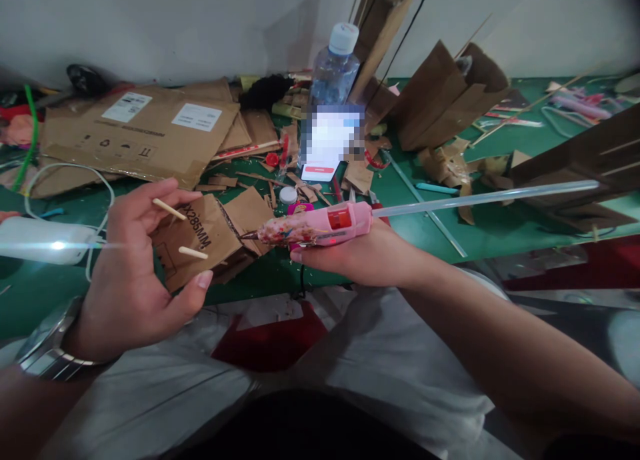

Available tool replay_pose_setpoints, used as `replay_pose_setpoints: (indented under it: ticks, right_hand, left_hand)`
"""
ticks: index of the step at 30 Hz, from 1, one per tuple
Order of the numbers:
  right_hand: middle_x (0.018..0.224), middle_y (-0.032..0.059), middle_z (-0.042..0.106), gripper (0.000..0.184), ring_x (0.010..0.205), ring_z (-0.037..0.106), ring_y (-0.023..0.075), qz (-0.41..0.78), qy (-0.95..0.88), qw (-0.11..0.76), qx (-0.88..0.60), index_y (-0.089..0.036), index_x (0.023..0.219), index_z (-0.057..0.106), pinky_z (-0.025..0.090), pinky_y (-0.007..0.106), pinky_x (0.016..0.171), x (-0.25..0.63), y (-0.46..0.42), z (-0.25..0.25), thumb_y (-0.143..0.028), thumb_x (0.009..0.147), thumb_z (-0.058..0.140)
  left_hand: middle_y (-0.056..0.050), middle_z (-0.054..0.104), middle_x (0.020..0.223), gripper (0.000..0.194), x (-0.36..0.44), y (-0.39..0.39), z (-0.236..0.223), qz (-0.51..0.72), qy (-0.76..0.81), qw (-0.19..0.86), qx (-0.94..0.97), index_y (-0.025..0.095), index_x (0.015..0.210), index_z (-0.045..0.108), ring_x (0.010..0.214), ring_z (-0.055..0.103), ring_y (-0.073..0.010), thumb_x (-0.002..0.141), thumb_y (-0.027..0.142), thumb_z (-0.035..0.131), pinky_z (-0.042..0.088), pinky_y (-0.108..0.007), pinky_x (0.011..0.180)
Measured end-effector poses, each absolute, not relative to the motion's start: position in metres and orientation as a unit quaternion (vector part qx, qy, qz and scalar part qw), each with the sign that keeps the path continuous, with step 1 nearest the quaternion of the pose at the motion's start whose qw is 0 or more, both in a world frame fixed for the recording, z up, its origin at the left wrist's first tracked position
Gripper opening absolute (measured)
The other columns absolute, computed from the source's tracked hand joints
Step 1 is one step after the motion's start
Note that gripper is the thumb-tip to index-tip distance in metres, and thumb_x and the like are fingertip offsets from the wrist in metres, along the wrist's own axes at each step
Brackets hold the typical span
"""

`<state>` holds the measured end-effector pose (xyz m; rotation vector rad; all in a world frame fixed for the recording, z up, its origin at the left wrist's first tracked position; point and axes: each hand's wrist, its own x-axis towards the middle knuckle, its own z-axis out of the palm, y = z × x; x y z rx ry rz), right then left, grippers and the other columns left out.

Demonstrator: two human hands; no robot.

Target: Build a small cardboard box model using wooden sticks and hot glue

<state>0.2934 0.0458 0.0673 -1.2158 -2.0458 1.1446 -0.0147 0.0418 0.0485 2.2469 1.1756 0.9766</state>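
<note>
My left hand (143,267) steadies a small cardboard box (185,263), fingers along its far side and thumb at its near side. Two short wooden sticks (193,253) poke up from the box's printed face. A flap stands folded out at its right edge. In my right hand (360,257) is a pink glue gun (320,225), smeared with dried glue. Its nozzle points left and is at the seam beside the flap, though contact is hard to make out. A long clear glue stick (485,197) juts out of the gun's back end.
Behind the box lie a flat cardboard sheet (145,137) and scattered scraps. A lit phone (320,170) leans against a water bottle (336,67). Cardboard pieces (430,100) stand at right. A white device with a cable (45,240) sits at left on the green table (480,237).
</note>
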Motion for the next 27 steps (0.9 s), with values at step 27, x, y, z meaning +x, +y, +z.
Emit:
replay_pose_setpoints:
  ticks: [27]
  right_hand:
    - [0.132,-0.0005,0.085,0.036,0.13,0.077,0.0274,0.548,-0.636,0.308,-0.447,-0.029,0.126,0.084,0.062,0.043,0.117,0.297,0.047,0.061,-0.034,0.091,0.081]
  left_hand:
    - [-0.007,0.057,0.156,0.081,-0.016,0.041,0.054,0.313,0.458,0.2,0.808,0.034,0.163,0.038,0.146,0.061,-0.0417,0.086,0.036,0.066,0.054,-0.083,0.114]
